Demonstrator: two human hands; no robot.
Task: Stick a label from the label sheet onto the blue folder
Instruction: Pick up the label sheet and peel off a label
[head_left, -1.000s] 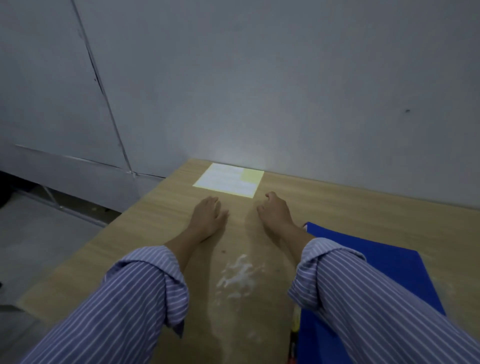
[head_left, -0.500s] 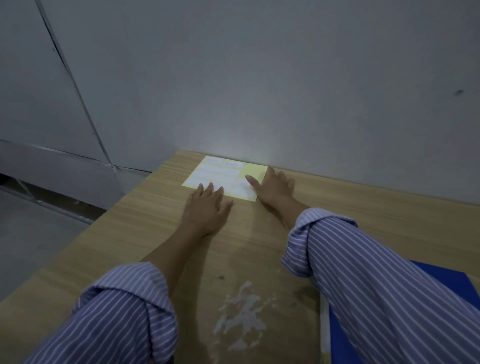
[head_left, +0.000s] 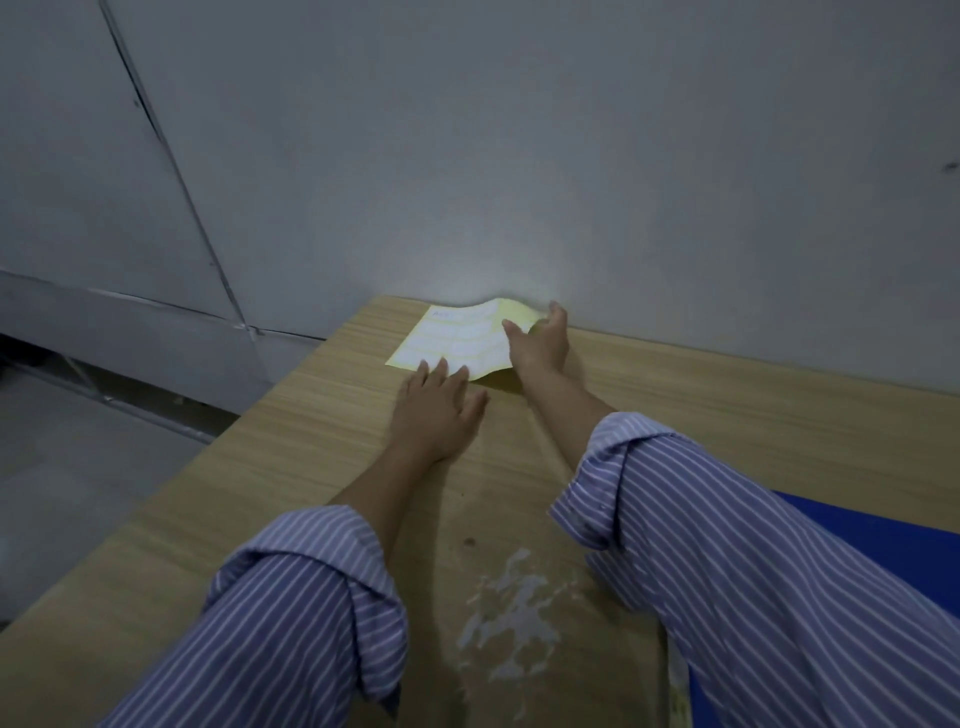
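The label sheet (head_left: 457, 335), yellow backing with rows of white labels, lies at the far edge of the wooden table against the wall. My right hand (head_left: 537, 343) grips its right edge, thumb on top, and that side is lifted and curled off the table. My left hand (head_left: 436, 408) lies flat with fingers spread, fingertips pressing the sheet's near edge. The blue folder (head_left: 857, 530) lies at the right, mostly hidden behind my striped right sleeve.
The wooden table (head_left: 311, 441) ends at the left with a drop to the grey floor. A grey wall (head_left: 571, 182) stands right behind the sheet. A patch of white scuffed residue (head_left: 511, 613) marks the tabletop near me.
Both hands reached forward to the sheet. My right hand took hold of its right edge and lifted it; my left hand's fingertips moved onto its near edge.
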